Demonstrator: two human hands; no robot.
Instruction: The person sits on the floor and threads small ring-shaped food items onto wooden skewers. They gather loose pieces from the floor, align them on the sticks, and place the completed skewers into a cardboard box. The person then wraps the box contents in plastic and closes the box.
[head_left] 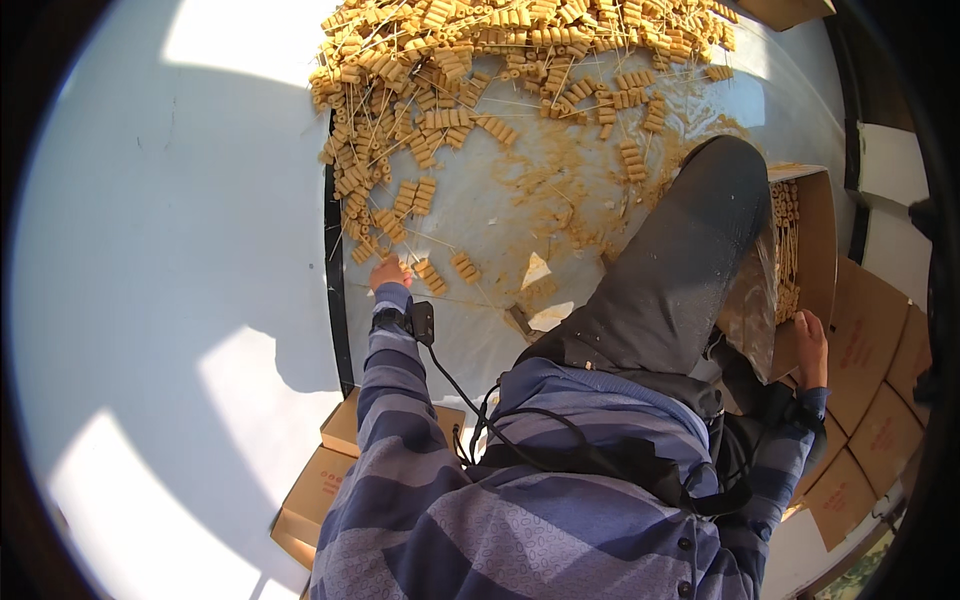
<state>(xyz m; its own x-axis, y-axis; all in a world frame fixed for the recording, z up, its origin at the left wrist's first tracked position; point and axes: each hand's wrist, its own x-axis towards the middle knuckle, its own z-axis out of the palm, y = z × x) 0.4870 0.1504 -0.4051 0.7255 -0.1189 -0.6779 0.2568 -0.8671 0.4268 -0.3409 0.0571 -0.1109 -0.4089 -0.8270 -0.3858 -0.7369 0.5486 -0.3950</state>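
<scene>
My left hand (390, 272) is closed at the near end of a heap of tan ribbed snacks on thin sticks (440, 118). What sits in its fingers is too small to make out. Loose snacks (430, 278) lie just to its right. On the other side, my right hand (812, 348) grips the near edge of an open cardboard box (818, 240), fingers along its wall. Inside the box, more of the snacks on sticks (787, 235) are packed in rows, with a clear plastic liner (757, 315) hanging over the side.
My bent knee (715, 190) stands between the heap and the box. Brown crumbs (570, 180) and white scraps (537, 270) litter the grey sheet. Closed cartons (870, 350) are stacked at the right, others (320, 480) at lower left. A black strip (335, 240) borders the white surface.
</scene>
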